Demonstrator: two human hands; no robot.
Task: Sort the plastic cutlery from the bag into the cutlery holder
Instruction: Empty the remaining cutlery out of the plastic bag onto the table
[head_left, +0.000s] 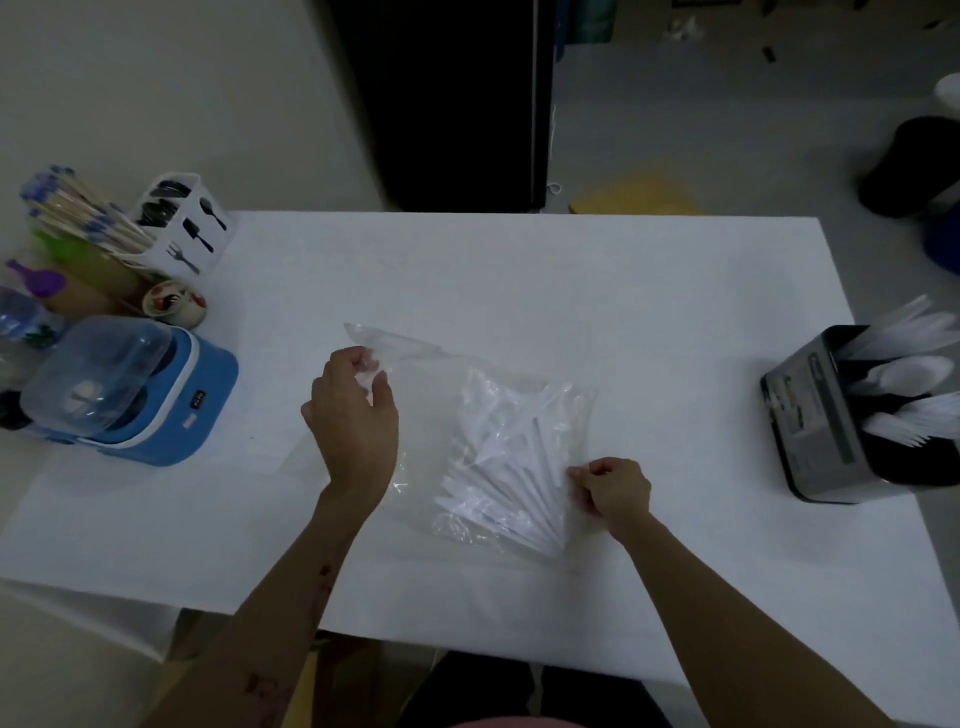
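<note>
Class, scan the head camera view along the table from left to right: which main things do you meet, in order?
Blue appliance with clear lid → left hand → clear bag of white plastic cutlery → right hand → dark cutlery holder.

1 head-worn wide-angle view, looking forward and down, table close

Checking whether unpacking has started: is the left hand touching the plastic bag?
Touching. The head view shows the left hand pinching the upper corner of the clear plastic bag, its film bunched between thumb and fingertips.
</note>
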